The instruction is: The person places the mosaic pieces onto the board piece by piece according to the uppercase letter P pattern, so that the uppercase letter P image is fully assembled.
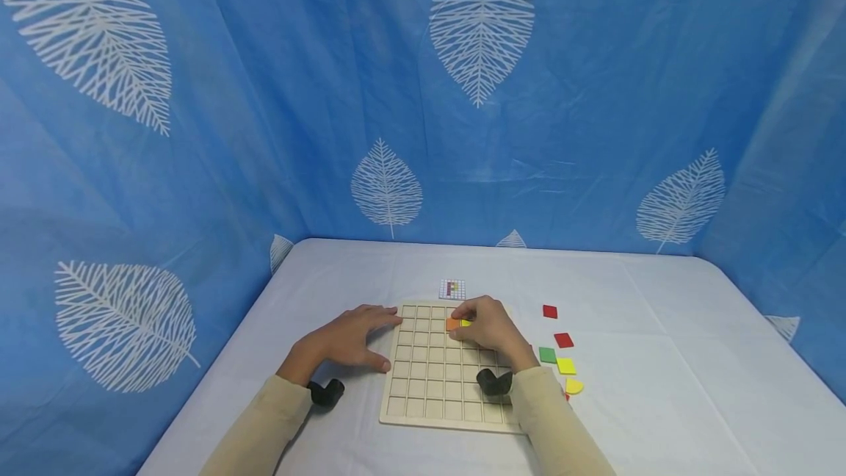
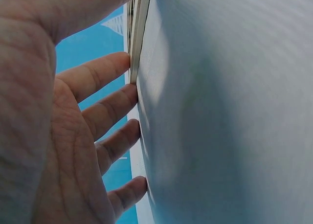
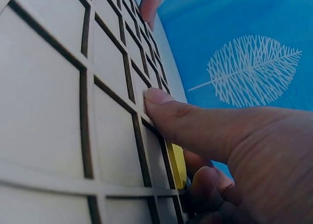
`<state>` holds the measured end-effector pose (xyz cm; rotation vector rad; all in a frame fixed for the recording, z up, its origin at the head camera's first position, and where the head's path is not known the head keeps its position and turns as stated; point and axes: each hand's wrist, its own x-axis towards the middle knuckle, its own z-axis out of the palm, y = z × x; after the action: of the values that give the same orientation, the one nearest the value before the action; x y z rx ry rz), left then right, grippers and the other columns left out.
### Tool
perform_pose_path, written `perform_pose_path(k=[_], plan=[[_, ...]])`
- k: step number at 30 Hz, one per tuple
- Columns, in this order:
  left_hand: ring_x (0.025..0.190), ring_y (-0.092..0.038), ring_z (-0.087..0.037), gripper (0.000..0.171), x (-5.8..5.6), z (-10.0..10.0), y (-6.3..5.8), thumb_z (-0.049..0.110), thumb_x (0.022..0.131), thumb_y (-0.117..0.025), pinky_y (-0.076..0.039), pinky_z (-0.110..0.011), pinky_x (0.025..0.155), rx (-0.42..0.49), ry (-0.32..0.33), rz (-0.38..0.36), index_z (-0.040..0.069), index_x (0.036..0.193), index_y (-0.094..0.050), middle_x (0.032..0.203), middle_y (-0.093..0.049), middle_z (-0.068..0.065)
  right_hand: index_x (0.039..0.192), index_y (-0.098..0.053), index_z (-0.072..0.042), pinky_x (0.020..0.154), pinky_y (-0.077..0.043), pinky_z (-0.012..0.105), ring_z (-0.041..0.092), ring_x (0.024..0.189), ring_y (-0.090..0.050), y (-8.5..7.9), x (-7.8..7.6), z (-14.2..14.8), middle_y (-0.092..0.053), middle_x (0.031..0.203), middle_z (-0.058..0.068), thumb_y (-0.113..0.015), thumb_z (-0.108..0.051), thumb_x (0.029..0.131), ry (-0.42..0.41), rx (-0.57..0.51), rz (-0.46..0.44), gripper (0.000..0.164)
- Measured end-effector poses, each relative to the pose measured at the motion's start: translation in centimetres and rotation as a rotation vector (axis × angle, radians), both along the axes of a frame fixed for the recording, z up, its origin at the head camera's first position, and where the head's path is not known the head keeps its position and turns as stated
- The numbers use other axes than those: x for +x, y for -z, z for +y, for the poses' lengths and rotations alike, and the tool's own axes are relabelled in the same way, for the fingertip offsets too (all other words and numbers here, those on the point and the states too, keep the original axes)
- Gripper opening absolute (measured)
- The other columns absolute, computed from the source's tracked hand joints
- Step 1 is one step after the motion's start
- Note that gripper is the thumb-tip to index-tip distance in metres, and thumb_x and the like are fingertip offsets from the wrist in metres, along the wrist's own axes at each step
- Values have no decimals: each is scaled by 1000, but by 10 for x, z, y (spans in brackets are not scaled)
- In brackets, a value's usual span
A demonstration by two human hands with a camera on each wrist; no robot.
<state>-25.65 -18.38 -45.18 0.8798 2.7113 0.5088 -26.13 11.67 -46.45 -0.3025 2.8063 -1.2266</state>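
Orange tile (image 1: pixel 452 324), at the far part of the board (image 1: pixel 418 370), is pinched by the right hand (image 1: pixel 489 325), just left of a yellow piece (image 1: pixel 465 323). The left hand (image 1: pixel 346 338), fingers spread, grips nothing and touches the board's left edge.

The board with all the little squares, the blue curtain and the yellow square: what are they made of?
Board: probably wood, pale and matte, with dark-sided grooves between raised strips.
Blue curtain: likely thin cloth, maybe plastic-coated, since it creases and has a slight sheen.
Yellow square: painted wood or plastic; it's flat and evenly coloured, so I can't tell which.
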Motion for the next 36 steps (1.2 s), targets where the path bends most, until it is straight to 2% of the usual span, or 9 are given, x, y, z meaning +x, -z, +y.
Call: perform_pose_path(k=[11, 18, 25, 29, 36], plan=[[150, -33, -31, 82, 2, 1, -5, 56, 78, -78, -31, -59, 117, -7, -5, 12, 28, 150, -49, 161, -39, 2, 110, -75, -18, 75, -52, 33, 12, 85, -61, -3, 2, 10, -69, 104, 1, -82, -26, 84, -12, -70, 64, 28], [150, -32, -31, 83, 2, 3, -8, 56, 78, -78, -31, -60, 117, -2, -14, -5, 27, 150, -49, 161, -39, 1, 116, -73, -13, 68, -47, 31, 15, 81, -57, -22, 4, 18, -68, 110, 8, -78, -24, 88, -18, -71, 115, 31], [150, -33, -30, 84, 0, 0, -2, 60, 77, -77, -32, -58, 117, -8, -13, 10, 30, 150, -48, 161, -39, 3, 117, -73, -15, 64, -47, 29, 16, 82, -57, -43, 7, 30, -68, 109, 10, -79, -27, 87, 8, -68, 204, 33], [150, -33, -31, 84, 0, 0, -1, 61, 77, -77, -32, -59, 117, 0, -11, 6, 29, 150, -48, 161, -39, 2, 118, -72, -18, 64, -46, 30, 16, 85, -57, -49, 10, 41, -67, 109, 10, -77, -28, 89, 23, -73, 233, 31], [151, -32, -31, 84, 2, 0, -1, 61, 77, -76, -30, -60, 118, -11, -19, 1, 29, 150, -48, 161, -38, 3, 119, -71, -16, 62, -46, 29, 18, 84, -58, -54, 14, 64, -67, 110, 12, -77, -26, 90, 91, -51, 273, 31]])
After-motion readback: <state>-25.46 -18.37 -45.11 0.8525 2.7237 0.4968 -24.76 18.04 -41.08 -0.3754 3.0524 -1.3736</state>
